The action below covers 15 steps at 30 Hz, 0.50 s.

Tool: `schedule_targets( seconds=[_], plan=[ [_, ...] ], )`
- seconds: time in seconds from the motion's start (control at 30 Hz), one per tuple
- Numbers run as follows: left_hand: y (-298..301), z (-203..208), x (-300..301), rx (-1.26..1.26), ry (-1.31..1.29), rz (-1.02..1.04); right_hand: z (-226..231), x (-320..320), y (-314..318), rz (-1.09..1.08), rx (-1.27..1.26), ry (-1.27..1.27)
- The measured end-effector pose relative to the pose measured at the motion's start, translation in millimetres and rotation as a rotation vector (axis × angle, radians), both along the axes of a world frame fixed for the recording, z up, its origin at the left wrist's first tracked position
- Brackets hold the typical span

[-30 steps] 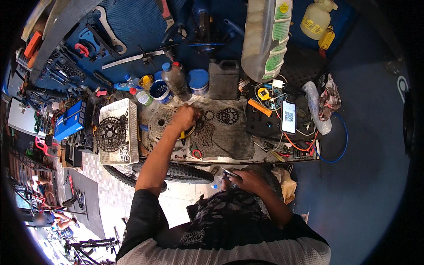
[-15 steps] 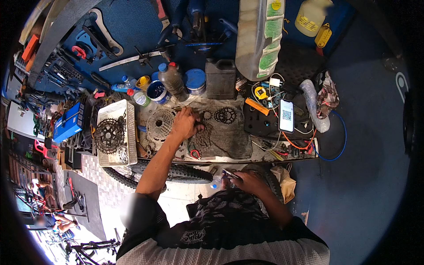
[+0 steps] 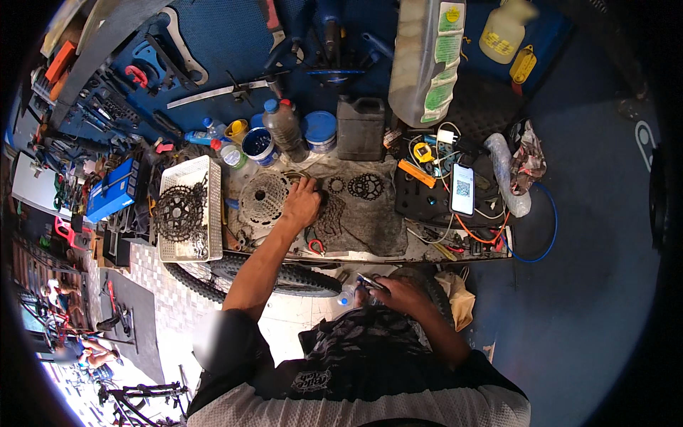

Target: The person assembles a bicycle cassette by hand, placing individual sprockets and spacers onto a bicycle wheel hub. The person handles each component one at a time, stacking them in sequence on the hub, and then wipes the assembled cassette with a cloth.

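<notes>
My left hand (image 3: 302, 202) reaches over the grey cloth (image 3: 384, 231) on the bench, fingers bent down and close together. Whatever they hold, if anything, is hidden. Just left of it lies a large silver bicycle cassette (image 3: 262, 201). On its right, a dark chain (image 3: 331, 217) is bunched on the cloth, below a small cog (image 3: 336, 185) and a black chainring (image 3: 365, 186). My right hand (image 3: 402, 293), low in front of my body, is closed around a slim metallic tool (image 3: 370, 282) whose kind I cannot make out. Red-handled pliers (image 3: 316, 246) rest near the bench's front edge.
A white basket (image 3: 167, 245) with dark sprockets stands left. Bottles (image 3: 284, 132), tubs (image 3: 319, 132) and a black canister (image 3: 361, 132) line the back. A phone (image 3: 462, 188) and cables lie right. Bicycle tyres (image 3: 306, 279) stand below the front edge.
My left hand has moved slightly right and away from me, off the chain toward the back of the cloth. My right hand stays low with its tool. The view has shifted slightly.
</notes>
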<state>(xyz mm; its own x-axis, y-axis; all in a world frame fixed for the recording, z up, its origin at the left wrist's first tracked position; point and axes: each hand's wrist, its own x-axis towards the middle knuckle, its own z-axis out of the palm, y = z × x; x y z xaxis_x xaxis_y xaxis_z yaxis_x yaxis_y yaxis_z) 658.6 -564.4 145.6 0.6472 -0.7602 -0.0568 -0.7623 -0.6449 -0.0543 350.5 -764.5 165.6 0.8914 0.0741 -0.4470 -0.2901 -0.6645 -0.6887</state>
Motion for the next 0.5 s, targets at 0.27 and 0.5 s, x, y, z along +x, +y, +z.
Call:
schedule_targets(
  seconds=[0.27, 0.5],
  plan=[
    [-7.0, -4.7, 3.1, -0.128, 0.104, 0.103, 5.0, -2.4, 15.9, 0.011, -0.038, -0.051],
    [1.8, 23.3, 7.7, -0.779, 0.473, 0.258, -3.3, -16.7, 28.5, 0.022, -0.083, -0.137]
  ],
)
